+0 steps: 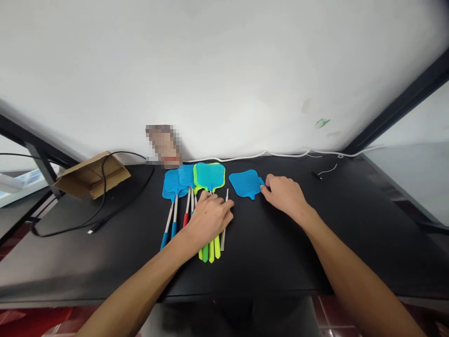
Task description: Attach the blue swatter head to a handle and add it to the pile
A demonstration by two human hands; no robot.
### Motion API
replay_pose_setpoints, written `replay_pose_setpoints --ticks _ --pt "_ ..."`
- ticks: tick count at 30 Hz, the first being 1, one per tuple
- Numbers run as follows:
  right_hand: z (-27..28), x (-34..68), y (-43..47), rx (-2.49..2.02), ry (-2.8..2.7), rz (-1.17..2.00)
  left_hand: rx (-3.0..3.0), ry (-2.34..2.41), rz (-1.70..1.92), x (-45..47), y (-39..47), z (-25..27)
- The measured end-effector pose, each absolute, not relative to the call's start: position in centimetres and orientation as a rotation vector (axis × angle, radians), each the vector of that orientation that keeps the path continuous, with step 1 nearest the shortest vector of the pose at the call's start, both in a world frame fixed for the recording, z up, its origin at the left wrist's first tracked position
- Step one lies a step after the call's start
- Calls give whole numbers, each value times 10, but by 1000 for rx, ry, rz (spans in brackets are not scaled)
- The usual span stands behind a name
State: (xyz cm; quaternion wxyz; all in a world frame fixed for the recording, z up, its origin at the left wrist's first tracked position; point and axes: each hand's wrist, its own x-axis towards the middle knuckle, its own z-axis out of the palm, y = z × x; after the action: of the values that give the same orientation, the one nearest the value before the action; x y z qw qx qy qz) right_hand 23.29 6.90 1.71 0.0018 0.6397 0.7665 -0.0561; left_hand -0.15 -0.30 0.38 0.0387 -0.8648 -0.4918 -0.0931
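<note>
Handling step: blue piece [261,181] apparently pinched by right hand [286,194]; swatters [210,175] partly covered by half-curled left hand [208,215] (hold unclear); steady pinch needed.

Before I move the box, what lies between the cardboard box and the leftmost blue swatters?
The head view shows a black cable curving across the tabletop between them.

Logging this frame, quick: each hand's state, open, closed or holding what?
Left hand: fingers curled over the fly swatters; whether it grips any cannot be told.
Right hand: closed, pinching a small blue piece beside a blue fly swatter head.
</note>
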Motion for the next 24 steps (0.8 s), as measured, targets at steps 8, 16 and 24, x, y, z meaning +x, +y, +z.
replay_pose_setpoints --ticks 8,16,24 --pt "18 234 69 2018 2405 -195 -2745 -1730 -807 -5 -2 6" --pt "20 235 68 2003 2429 -217 -2474 -2099 -1947 -18 9 15" --pt "33 226 47 1967 2925 -655 -2256 -2136 -2516 -19 16 11"
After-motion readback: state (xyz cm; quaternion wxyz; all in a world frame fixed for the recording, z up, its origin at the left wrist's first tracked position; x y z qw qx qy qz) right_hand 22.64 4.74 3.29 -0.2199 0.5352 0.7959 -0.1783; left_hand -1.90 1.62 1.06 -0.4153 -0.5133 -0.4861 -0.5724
